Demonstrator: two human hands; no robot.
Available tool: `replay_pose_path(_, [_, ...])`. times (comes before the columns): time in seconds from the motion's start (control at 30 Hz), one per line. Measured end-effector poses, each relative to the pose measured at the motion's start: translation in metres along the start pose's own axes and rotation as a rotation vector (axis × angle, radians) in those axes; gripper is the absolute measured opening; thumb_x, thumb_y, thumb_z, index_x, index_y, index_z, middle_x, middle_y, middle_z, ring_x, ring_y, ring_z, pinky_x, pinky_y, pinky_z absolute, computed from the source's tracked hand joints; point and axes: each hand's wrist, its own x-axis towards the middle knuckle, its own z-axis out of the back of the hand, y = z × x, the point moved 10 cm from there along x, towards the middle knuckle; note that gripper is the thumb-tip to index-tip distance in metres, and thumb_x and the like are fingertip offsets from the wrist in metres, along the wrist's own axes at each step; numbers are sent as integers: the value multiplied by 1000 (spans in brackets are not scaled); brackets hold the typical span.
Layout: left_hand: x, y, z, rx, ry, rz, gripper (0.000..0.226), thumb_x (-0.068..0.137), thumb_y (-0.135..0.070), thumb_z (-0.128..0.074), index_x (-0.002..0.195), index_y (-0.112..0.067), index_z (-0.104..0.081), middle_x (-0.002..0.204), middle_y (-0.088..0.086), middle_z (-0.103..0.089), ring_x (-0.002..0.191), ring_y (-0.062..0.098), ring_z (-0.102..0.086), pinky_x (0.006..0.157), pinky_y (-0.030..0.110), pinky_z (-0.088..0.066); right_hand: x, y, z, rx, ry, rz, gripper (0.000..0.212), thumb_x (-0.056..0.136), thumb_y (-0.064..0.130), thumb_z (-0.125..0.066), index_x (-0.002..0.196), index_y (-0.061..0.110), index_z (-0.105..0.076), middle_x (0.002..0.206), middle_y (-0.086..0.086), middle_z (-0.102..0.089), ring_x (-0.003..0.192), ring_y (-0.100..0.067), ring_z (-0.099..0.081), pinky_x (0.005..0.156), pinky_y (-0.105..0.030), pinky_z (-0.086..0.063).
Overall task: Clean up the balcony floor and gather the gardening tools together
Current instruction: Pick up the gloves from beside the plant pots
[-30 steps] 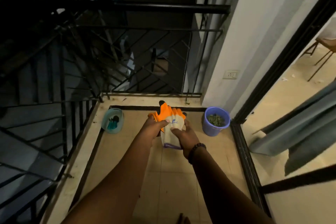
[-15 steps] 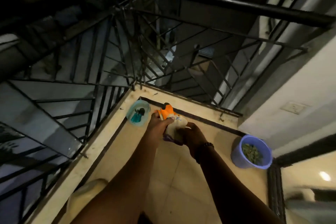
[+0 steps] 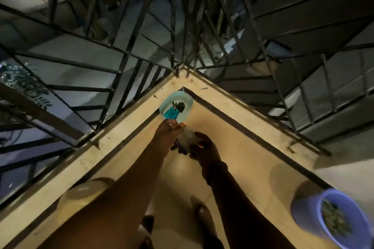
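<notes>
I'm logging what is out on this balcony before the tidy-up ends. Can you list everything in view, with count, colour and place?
Tub: one, pale teal, on the floor in the railing corner.
Hand tool: one, teal handle with a dark head, lying inside the tub; exact type too small to tell.
Gloves: bundled, pale with orange showing, held just short of the tub; count unclear.
Bucket: one, purple, at the lower right on the floor, holding green plant scraps.
Railing: black metal, along both outer edges.
Floor: beige tiles with a dark border strip.
Left hand: gripping the gloves.
Right hand: gripping the gloves; dark bracelet on the wrist.
</notes>
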Motion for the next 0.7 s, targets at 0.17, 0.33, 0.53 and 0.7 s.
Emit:
replay_pose_path(0.17, [87, 55, 4, -150, -73, -26, 31, 80, 2, -69, 105, -9, -53, 96, 4, -57, 91, 19, -57, 84, 33, -52, 96, -37, -20, 29, -2, 55, 48, 91, -4, -57, 135, 16, -52, 123, -11, -61, 79, -19, -61, 65, -30, -53])
replay_pose_path(0.33, [187, 101, 14, -86, -185, -113, 39, 89, 6, -57, 125, -8, -56, 128, 15, -60, 106, 30, -61, 93, 41, -54, 214, -93, -42, 248, 87, 81, 46, 90, 10, -59, 135, 16, -52, 114, -15, -61, 75, -18, -58, 62, -27, -50])
replay_pose_path(0.53, [295, 125, 17, -66, -147, -218, 27, 88, 8, -56, 102, -15, -62, 109, 12, -64, 91, 22, -61, 64, 24, -49, 341, -163, -68, 607, 132, 24, 37, 101, 19, -48, 138, 17, -48, 121, -13, -61, 77, -15, -63, 68, -27, -52])
replay_pose_path(0.7, [342, 136, 36, -85, -212, -241, 28, 89, 3, -57, 108, -18, -63, 98, 6, -66, 75, 15, -62, 54, 16, -50, 401, -124, -79, 449, 126, 124, 41, 96, -4, -40, 132, 10, -55, 95, -11, -60, 59, -13, -53, 49, -19, -48])
